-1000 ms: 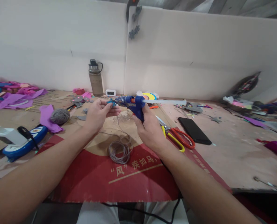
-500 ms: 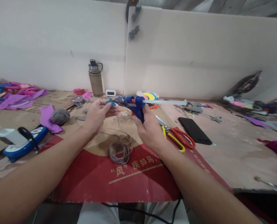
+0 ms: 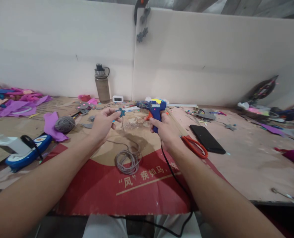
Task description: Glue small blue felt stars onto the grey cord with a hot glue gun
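Note:
My left hand (image 3: pixel 105 123) pinches a small teal felt piece (image 3: pixel 122 112) between thumb and fingers, left of centre. A thin grey cord hangs from that piece towards a loose coil of cord (image 3: pixel 128 162) on the red and tan cardboard (image 3: pixel 99 195). My right hand (image 3: pixel 163 127) is wrapped round the handle of a blue glue gun (image 3: pixel 156 110). Its nozzle points left, apart from the felt piece. From the gun's back a pale glue stick (image 3: pixel 181 105) sticks out to the right. A black cable runs down under my right forearm.
Red-handled scissors (image 3: pixel 195 147) and a black phone (image 3: pixel 206 138) lie right of my right hand. A bottle (image 3: pixel 102 86) and small clock (image 3: pixel 117 99) stand at the back. On the left are grey yarn (image 3: pixel 64 124), purple scraps (image 3: pixel 53 125) and a blue-and-white device (image 3: pixel 29 155).
My right hand has drawn the glue gun to the right, away from the teal piece. My left hand has shifted slightly, turning the piece. The yellow scissor handle is now hidden.

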`<state>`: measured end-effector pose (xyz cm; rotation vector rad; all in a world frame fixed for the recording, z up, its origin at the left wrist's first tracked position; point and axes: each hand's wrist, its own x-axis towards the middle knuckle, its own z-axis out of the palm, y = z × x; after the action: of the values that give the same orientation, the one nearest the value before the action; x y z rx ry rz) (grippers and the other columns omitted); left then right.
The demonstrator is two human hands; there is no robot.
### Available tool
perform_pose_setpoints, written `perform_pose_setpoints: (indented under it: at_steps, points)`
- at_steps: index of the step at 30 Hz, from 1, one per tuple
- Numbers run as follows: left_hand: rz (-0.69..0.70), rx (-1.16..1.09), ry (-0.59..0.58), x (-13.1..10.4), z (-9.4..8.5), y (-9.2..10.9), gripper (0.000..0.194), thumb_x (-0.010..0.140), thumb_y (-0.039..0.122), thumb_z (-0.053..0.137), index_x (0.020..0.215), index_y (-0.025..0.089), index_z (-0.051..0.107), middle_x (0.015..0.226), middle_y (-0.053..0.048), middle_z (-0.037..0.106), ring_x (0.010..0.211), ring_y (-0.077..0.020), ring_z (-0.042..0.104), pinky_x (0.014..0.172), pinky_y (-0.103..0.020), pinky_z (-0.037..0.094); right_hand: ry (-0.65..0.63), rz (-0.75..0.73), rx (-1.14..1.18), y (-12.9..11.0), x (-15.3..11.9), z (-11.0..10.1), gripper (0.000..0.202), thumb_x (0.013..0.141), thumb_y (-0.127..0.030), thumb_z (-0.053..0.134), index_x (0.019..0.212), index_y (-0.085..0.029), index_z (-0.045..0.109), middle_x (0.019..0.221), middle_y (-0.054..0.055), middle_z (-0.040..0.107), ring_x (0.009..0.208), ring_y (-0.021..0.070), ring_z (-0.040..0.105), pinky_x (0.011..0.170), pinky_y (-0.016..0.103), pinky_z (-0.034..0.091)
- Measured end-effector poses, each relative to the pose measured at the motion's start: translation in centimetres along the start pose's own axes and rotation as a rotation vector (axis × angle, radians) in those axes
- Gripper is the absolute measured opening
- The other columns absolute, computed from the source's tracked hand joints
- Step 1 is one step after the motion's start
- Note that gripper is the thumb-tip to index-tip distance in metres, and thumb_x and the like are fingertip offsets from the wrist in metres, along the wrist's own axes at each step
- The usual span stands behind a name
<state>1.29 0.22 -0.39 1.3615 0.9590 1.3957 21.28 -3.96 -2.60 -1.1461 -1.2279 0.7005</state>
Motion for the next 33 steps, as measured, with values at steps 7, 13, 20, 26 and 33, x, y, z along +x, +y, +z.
perform_pose_setpoints:
  at_steps: [7,13,20,26,33]
  points:
    - [0.118,0.062,0.027,0.6,0.0,-1.1,0.014,0.067,0.028,0.074,0.071,0.016,0.066,0.069,0.001,0.062,0.06,-0.0076,0.049,0.058,-0.022,0.036,-0.088,0.195,-0.598,2.5,2.0,-0.9,0.008,0.074,-0.027,0.056,0.07,-0.021,0.053,0.059,0.002,0.055,0.06,0.0186,0.055,0.058,0.03,0.04]
    - [0.064,-0.052,-0.021,0.2,0.5,-1.1,0.017,0.067,0.023,0.073,0.08,0.016,0.065,0.063,0.003,0.057,0.05,-0.006,0.043,0.049,-0.021,0.032,0.075,-0.135,-1.113,1.8,1.1,-0.9,0.016,0.08,-0.029,0.058,0.079,-0.013,0.056,0.098,0.027,0.06,0.102,0.0377,0.054,0.084,0.05,0.04]
    - [0.055,-0.082,-0.03,-0.1,0.6,-0.5,0.019,0.065,0.023,0.074,0.078,0.015,0.061,0.058,0.002,0.057,0.049,-0.0065,0.048,0.044,-0.019,0.029,-0.123,-0.1,-0.031,-1.5,-0.4,4.7,0.038,0.074,-0.029,0.061,0.102,-0.022,0.037,0.111,0.012,0.056,0.101,0.02,0.059,0.088,0.039,0.048]
    - [0.067,-0.071,-0.001,-0.2,0.3,0.0,0.018,0.067,0.019,0.071,0.075,0.016,0.055,0.052,0.004,0.056,0.044,-0.0056,0.047,0.041,-0.017,0.029,-0.153,0.001,0.142,-2.3,-0.6,7.0,0.041,0.073,-0.026,0.061,0.104,-0.024,0.034,0.074,-0.006,0.053,0.059,0.0114,0.054,0.06,0.028,0.046]
    - [0.036,-0.091,-0.05,-0.7,0.9,0.4,0.023,0.067,0.017,0.073,0.078,0.014,0.053,0.06,-0.001,0.064,0.055,-0.0132,0.064,0.048,-0.021,0.046,-0.009,-0.328,-0.211,-2.2,-0.5,5.8,0.006,0.081,-0.025,0.056,0.079,-0.019,0.056,0.073,-0.001,0.055,0.067,0.0124,0.047,0.065,0.027,0.038]
